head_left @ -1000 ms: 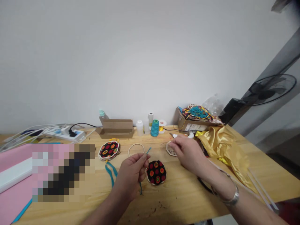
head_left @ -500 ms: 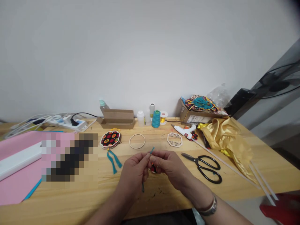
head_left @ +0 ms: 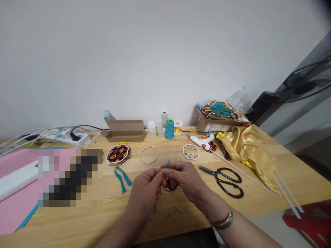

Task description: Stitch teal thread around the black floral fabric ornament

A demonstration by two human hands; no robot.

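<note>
My left hand [head_left: 146, 187] and my right hand [head_left: 187, 179] meet over the front middle of the table, thumbs and fingertips pinched together. Between them is a bundle of teal thread [head_left: 168, 163]; one end sticks up above the fingertips and another hangs below my left hand. The middle of the bundle is hidden by the fingers. Under my right fingers a dark piece with red and orange pattern [head_left: 172, 185] shows in part; I cannot tell whether they touch it. To the left lies a patterned octagonal pendant [head_left: 118, 154] with a teal tassel [head_left: 122, 179].
Black-handled scissors [head_left: 222, 181] lie right of my hands. Behind are a thin hoop [head_left: 148, 155], a wooden lattice frame [head_left: 191, 152], a white glue gun [head_left: 204, 142] and a teal thread cone [head_left: 169, 130]. Gold cloth [head_left: 248, 148] and a full cardboard box [head_left: 216, 124] occupy the right side.
The view has shifted slightly, so the things on the table sit a bit further left. More of the patterned piece shows below my fingers. Both hands keep their pinch on the thread.
</note>
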